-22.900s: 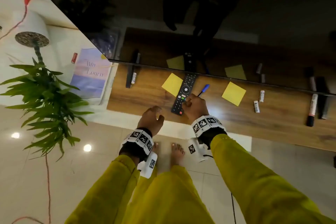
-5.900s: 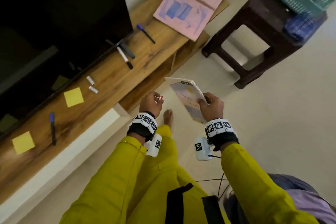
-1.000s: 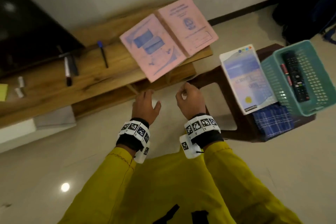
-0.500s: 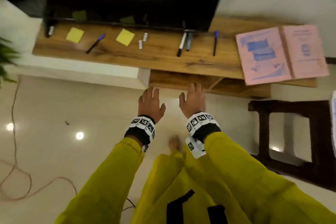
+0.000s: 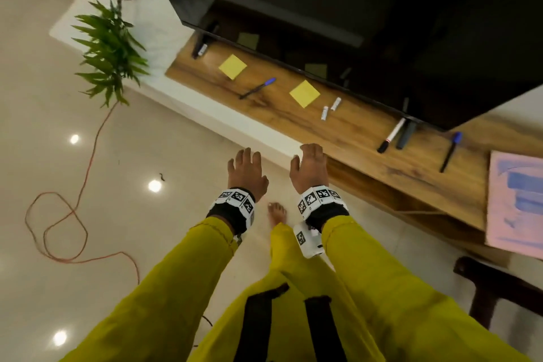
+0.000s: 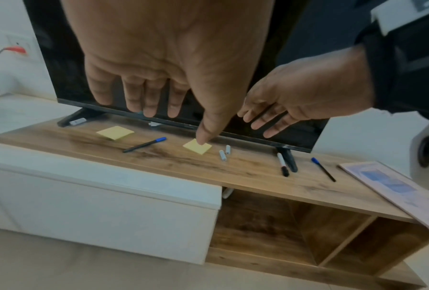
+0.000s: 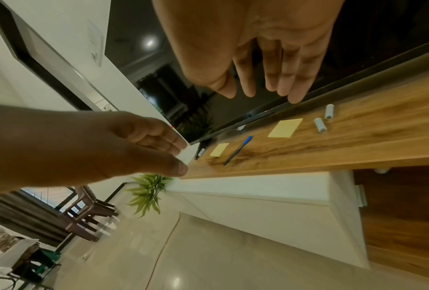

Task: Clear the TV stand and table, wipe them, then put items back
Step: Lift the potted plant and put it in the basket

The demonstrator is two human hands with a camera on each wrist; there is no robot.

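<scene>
The wooden TV stand [image 5: 361,132] carries two yellow sticky notes [image 5: 232,66] [image 5: 304,93], a blue-capped pen [image 5: 257,88], two small batteries [image 5: 329,108], a black-tipped marker [image 5: 390,139], another blue pen [image 5: 449,151] and an open pink book [image 5: 515,206] at its right end. My left hand [image 5: 246,167] and right hand [image 5: 310,164] hover empty, fingers straight, above the floor just short of the stand's front edge. From the left wrist the same notes [image 6: 115,132] [image 6: 198,147], pen [image 6: 145,144] and batteries [image 6: 224,153] lie under the TV.
A large black TV [image 5: 367,17] stands at the back of the stand on black feet. A green plant [image 5: 110,53] sits to the left, and an orange cable [image 5: 73,214] loops over the tiled floor. A dark stool [image 5: 499,288] stands at the right.
The view has swung left along the stand, so the book now sits at the right edge. Both hands stay empty and stretched forward, closer to the stand's front.
</scene>
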